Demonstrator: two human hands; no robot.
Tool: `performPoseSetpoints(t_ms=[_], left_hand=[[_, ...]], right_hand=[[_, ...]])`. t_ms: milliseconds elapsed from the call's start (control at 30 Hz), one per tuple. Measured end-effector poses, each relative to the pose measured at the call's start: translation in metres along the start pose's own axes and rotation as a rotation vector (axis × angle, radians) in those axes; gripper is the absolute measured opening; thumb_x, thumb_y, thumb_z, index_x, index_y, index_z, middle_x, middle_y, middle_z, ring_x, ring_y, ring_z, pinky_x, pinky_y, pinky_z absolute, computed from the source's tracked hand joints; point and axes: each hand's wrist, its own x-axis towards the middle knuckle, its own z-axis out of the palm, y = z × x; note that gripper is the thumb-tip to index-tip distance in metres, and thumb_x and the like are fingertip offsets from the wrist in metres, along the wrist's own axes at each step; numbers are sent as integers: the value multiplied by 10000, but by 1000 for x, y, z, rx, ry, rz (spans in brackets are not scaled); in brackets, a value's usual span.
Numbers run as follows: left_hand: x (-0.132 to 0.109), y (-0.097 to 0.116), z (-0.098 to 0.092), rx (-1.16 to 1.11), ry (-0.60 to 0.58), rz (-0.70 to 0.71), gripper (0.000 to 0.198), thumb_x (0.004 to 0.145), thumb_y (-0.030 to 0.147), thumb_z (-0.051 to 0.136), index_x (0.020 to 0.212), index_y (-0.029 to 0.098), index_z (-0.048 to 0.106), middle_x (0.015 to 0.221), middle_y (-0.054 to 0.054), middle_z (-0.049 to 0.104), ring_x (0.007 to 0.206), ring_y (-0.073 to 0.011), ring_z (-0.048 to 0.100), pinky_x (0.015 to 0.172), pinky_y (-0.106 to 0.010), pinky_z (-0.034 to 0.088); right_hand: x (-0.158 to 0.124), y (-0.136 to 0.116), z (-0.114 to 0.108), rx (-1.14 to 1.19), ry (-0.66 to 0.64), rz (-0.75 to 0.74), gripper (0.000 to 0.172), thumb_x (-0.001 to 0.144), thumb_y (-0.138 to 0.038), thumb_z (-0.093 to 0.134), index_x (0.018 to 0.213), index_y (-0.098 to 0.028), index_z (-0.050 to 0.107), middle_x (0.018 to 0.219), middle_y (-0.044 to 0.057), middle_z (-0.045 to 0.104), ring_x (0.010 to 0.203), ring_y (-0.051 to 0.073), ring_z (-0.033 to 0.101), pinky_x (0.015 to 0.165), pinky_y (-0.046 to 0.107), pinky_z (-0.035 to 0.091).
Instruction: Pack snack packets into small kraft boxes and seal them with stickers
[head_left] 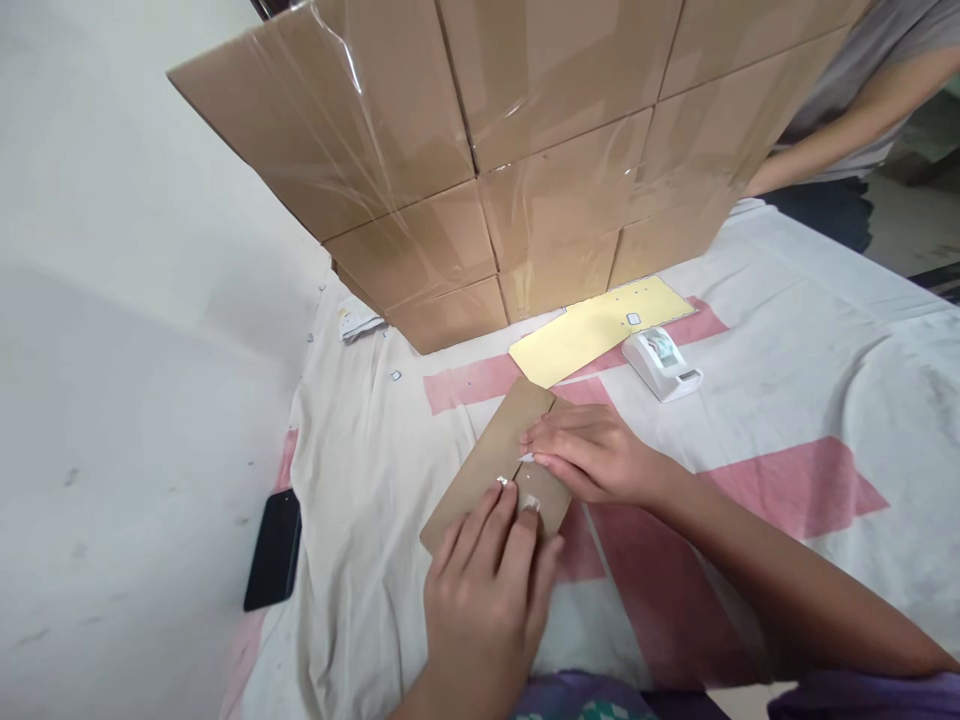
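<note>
A small brown cardboard box [476, 475] lies at an angle on the cloth in front of me, with a seam running across its top. My left hand [484, 585] rests on its near part, fingers stretched out flat beside the seam. Shiny bits of clear tape [531, 503] show at those fingertips. At the seam's middle, my right hand [589, 450] has its fingers and thumb closed on a small whitish bit that looks like clear tape. The right palm covers the box's right edge.
Behind stands a tall stack of cardboard boxes [555, 190] bound in clear film. A yellow sheet [585, 335] and a white tape dispenser [661, 364] lie beyond the small box. A black phone [273, 550] is by the left wall. Another person's arm [847, 135] reaches behind the stack.
</note>
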Motion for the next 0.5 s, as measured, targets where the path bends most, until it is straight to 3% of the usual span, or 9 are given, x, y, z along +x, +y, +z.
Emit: performPoseSetpoints(t_ms=[100, 233, 333, 433, 500], left_hand=[[-9, 8, 1, 13, -63, -13, 484, 968, 477, 558, 1247, 93, 659, 1317, -138, 684, 1212, -281, 648, 990, -384, 425], [-22, 4, 4, 6, -78, 30, 372, 963, 266, 584, 1306, 131, 638, 1370, -63, 656, 1291, -258, 590, 1129, -405, 322], [-25, -4, 3, -46, -86, 114, 376, 928, 159, 592, 1300, 147, 644, 1366, -41, 660, 1311, -234, 572, 1170, -408, 310], [-21, -2, 1, -54, -97, 144, 384, 917, 151, 597, 1298, 154, 645, 1366, -39, 661, 1319, -227, 567, 1174, -403, 327], [-18, 5, 2, -23, -106, 94, 407, 928, 224, 607, 1333, 191, 622, 1406, -30, 633, 1336, -230, 554, 1165, -403, 339]], right_hand=[[0, -1, 0, 0, -4, 14, 158, 1009, -224, 512, 976, -208, 666, 833, 57, 755, 792, 184, 727, 757, 331, 593], [1, -2, 1, -3, 14, 12, 113, 982, -175, 537, 992, -208, 645, 854, 59, 766, 808, 189, 738, 752, 331, 594], [1, -3, 2, 4, 33, 5, 115, 960, -139, 551, 1010, -207, 630, 881, 62, 774, 832, 195, 746, 752, 334, 594], [0, -2, 3, 10, 36, 16, 128, 960, -143, 546, 1017, -218, 632, 886, 53, 776, 835, 192, 746, 758, 334, 591], [-1, -2, 4, 0, 37, 12, 125, 957, -141, 550, 1015, -211, 636, 872, 52, 773, 824, 192, 744, 755, 332, 584]])
